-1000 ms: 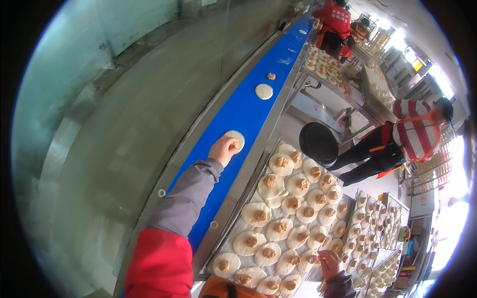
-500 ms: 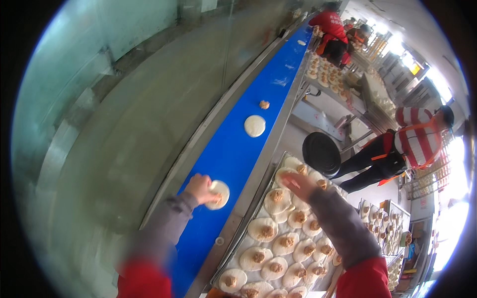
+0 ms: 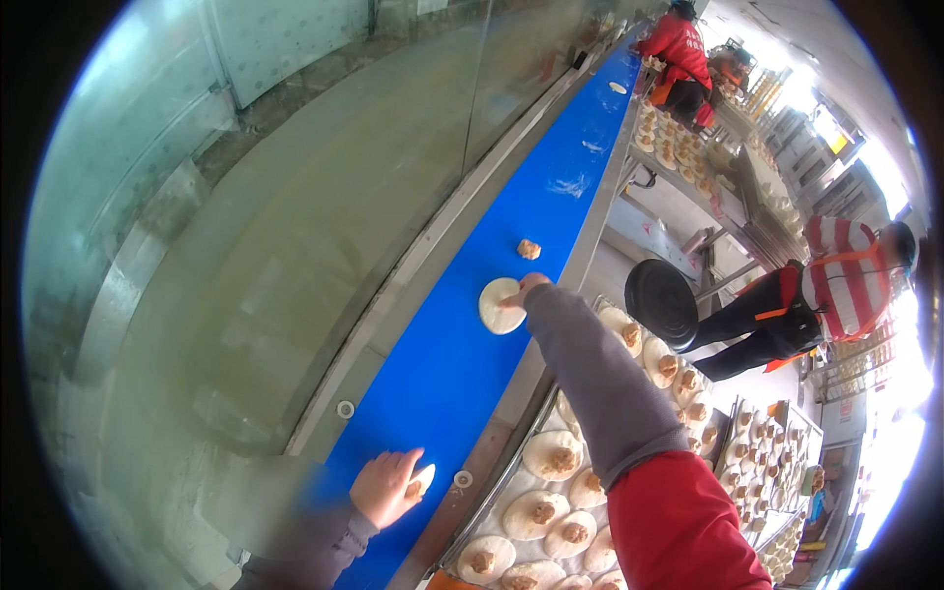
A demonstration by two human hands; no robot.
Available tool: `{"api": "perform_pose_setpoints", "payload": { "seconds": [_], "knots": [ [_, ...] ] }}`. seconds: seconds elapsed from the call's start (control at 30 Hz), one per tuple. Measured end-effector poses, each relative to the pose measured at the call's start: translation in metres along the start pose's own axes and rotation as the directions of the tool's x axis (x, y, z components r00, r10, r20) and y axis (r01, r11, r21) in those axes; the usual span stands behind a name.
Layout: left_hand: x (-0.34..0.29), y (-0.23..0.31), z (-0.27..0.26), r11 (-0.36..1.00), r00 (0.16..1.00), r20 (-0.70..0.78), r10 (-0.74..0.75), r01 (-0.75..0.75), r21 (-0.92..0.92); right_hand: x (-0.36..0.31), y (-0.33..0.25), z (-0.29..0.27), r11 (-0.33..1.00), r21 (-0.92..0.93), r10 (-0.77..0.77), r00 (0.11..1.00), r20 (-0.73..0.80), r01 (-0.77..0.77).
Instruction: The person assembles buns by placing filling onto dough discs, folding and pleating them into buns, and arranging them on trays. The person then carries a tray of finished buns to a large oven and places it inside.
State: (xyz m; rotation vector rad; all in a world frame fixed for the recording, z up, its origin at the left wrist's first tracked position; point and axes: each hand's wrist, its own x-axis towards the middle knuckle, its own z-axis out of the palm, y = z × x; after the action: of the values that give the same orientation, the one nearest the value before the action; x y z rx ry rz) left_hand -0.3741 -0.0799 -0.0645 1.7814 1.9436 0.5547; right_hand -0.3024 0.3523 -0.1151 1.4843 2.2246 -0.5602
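A round of pale dough [image 3: 497, 309] lies on the blue conveyor belt [image 3: 442, 374], and my right hand [image 3: 532, 286] reaches across to it, fingers closed at its right edge with the thumb over the top. Just beyond it sits a lump of brown filling [image 3: 529, 249]. Closer to me, my left hand [image 3: 385, 489] is curled round a second dough piece [image 3: 422, 480], of which only a narrow part shows past the fingers. Whether that piece is folded I cannot tell.
Right of the belt, a tray [image 3: 482, 521] carries several dough rounds topped with filling. A round black lid-like thing [image 3: 661, 305] stands beyond it. A person in a striped top [image 3: 844, 265] is at the right; another in red [image 3: 678, 51] works at the belt's far end.
My right hand has moved left from the tray to the dough round on the belt. My left hand has come nearer to me along with its dough piece. The farther round has travelled nearer.
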Motion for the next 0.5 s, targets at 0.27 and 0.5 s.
{"api": "perform_pose_setpoints", "payload": {
  "seconds": [0.27,0.5],
  "knots": [
    [-0.104,-0.015,0.000,0.772,0.894,0.117,-0.432,0.434,-0.464,-0.095,0.019,0.063,0.646,0.606,-0.174,0.863,-0.475,0.464],
    [-0.149,-0.001,-0.003,0.224,0.713,0.218,-0.667,0.471,-0.853,-0.089,0.011,0.043,0.654,0.297,-0.221,0.551,-0.805,0.696]
  ]
}}
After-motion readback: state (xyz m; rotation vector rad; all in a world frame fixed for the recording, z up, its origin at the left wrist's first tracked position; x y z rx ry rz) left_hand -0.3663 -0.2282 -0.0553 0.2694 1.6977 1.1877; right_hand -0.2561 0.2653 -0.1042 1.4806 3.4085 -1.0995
